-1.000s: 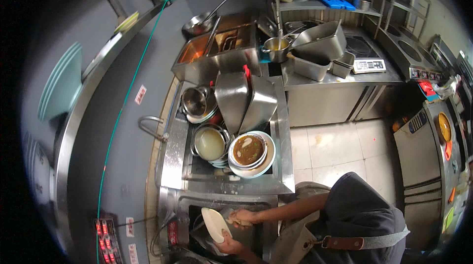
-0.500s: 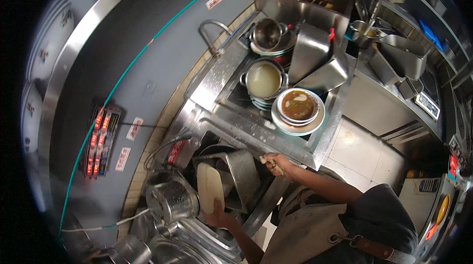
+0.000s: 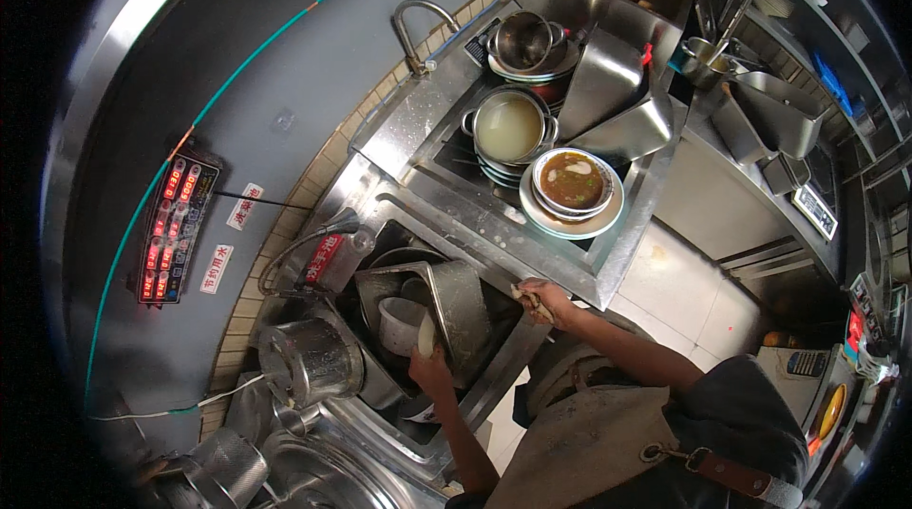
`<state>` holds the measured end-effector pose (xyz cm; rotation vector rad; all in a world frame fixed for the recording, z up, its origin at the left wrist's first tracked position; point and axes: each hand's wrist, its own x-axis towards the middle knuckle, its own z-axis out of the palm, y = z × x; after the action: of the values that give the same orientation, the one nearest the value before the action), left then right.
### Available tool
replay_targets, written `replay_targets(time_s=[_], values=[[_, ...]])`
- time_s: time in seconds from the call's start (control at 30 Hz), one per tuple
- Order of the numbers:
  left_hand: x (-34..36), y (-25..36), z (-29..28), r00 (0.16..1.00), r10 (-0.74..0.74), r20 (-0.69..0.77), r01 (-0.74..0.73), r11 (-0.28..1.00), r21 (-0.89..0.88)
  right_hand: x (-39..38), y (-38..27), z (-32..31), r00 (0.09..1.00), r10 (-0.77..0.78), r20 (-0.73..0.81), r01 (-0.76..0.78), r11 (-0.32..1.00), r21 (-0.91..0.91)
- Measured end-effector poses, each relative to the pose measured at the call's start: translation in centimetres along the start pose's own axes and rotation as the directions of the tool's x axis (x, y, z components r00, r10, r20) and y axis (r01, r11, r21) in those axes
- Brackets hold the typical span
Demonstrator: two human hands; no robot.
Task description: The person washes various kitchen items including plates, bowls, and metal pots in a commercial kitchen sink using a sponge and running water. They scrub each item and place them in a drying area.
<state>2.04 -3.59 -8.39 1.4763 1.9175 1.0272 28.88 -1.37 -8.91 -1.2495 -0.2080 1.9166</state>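
Observation:
My left hand (image 3: 432, 374) is closed on the lower end of a long, pale oval plate (image 3: 427, 334), now seen nearly edge-on. The plate stands over the sink, beside a white plastic tub (image 3: 397, 329) and a rectangular steel pan (image 3: 465, 305). To the right, above the sink's edge, my right hand (image 3: 554, 304) grips a crumpled, pale wad (image 3: 534, 306) that looks like a rag.
On the counter beyond, a bowl of brown soup (image 3: 573, 181) rests on stacked plates, next to a pot of cloudy liquid (image 3: 507, 128) and steel pans (image 3: 608, 91). A large steel pot (image 3: 311, 362) is left of the sink, below a faucet (image 3: 418, 34) and lit display (image 3: 176, 229).
The oval plate has turned from face-on to nearly edge-on in my left hand, uncovering the white tub. My right hand has shifted slightly right with the wad. The view has also shifted.

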Motion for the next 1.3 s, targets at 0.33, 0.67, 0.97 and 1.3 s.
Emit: replay_targets(time_s=[0.33, 0.67, 0.97, 1.3], values=[[-1.1, -2.7, 0.8, 0.994, -0.039, 0.105, 0.044, 0.998, -0.038, 0.6, 1.0, -3.9, 0.994, -0.028, -0.102, 0.020, 0.996, -0.083], [-4.0, -3.7, -2.0, 0.961, -0.260, 0.095, 0.274, 0.941, -0.199, 5.2, 3.2, -4.1, 0.756, -0.561, 0.338, 0.647, 0.562, -0.515], [-6.7, -0.9, 0.5, 0.976, -0.211, -0.049, 0.194, 0.952, -0.236, 6.2, -0.5, -4.8, 0.717, -0.511, 0.474, 0.694, 0.584, -0.421], [-4.5, 13.5, 8.5, 0.997, -0.062, -0.040, 0.051, 0.973, -0.226, 2.7, -11.3, -10.3, 0.974, -0.064, 0.219, 0.136, 0.935, -0.329]])
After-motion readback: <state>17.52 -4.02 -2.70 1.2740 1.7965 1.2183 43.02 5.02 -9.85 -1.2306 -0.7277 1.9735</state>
